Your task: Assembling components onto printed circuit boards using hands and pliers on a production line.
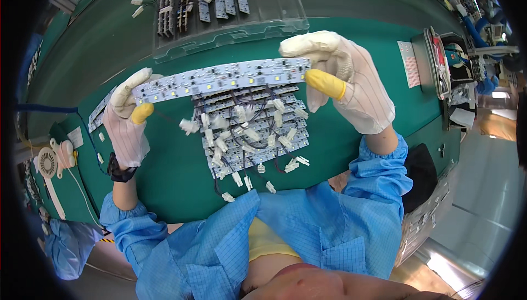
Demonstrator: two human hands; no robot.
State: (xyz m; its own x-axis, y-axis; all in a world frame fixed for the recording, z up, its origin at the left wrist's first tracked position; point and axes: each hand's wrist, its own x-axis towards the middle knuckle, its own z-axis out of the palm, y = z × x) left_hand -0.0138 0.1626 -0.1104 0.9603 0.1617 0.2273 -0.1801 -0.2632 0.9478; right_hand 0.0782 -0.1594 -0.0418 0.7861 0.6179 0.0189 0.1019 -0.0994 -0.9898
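Between my two gloved hands stretches a long white LED circuit board (219,79), its face with small yellow LEDs and chips turned toward me. My left hand (127,114) pinches its left end, a yellow cot on the thumb. At the right end, my right hand (343,77) grips it with a yellow-tipped thumb in front and fingers behind. Below the held board, a stack of similar LED boards (302,142) lies in rows on the green mat (170,163). Dark wires with white plug connectors (251,134) spread over those rows. The held board partly hides the top rows.
A clear plastic tray (274,3) at the back holds more boards and connectors. Left are another board (99,112), a small fan (48,161) and a blue cord (46,109). A dotted sheet (409,64) and a metal-rimmed bin (433,64) stand at right.
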